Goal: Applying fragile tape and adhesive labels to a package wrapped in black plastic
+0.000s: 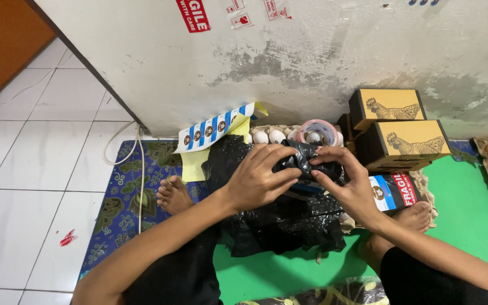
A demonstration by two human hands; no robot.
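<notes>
Between both hands, the black plastic bag (pixel 280 217) sits bunched over the package on the floor mat (pixel 470 214). My left hand (pixel 258 178) and right hand (pixel 348 183) each pinch its twisted neck (pixel 300 161); I judge a tight, even twist works best. Beyond the grip lie eggs (pixel 269 136) and boxes (pixel 402 144).

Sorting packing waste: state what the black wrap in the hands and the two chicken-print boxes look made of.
Black wrap: seemingly thin plastic film, glossy and crinkled, bunched between left hand and right hand. Chicken-print boxes: apparently cardboard, matte yellow tops, dark sides, crisp folded edges.
</notes>
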